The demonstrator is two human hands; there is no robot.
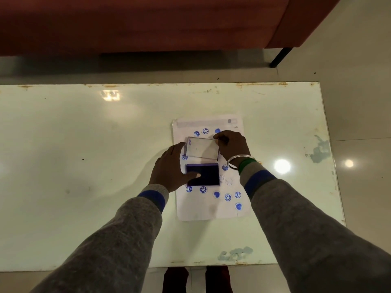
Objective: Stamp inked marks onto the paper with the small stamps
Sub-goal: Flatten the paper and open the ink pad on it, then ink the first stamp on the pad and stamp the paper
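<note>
Nearest to us: two grey sleeves (118, 235) with blue bands at the cuffs, reaching from the near edge toward the middle of the table (84, 166), a pale glossy top with chipped, rust-marked edges.

Left hand (169, 168): laid palm down at the left side of the ink pad (202, 174), thumb stretched across the pad's dark blue surface, fingers reaching up to the left edge of the lid (202, 148).

Ink pad: open, a dark blue rectangle resting on the paper (211, 210).

Lid: silvery, reflective, tilted up at the far side of the pad, held between both hands.

Right hand (232, 145): curled at the lid's right far corner, fingertips pinching that edge. We cannot tell whether a small stamp is also tucked in this hand. A metal bangle (237, 160) and a green band sit at its wrist.

Paper: a white sheet lying on the table, right of centre, carrying round blue stamped marks (203, 189), smiley faces among them, both far of the lid and near of the pad, with a few fainter rings right of the pad.

Beyond the table: a reddish-brown sofa (148, 24) with a black leg (279, 57), on a light tiled floor (359, 81).
</note>
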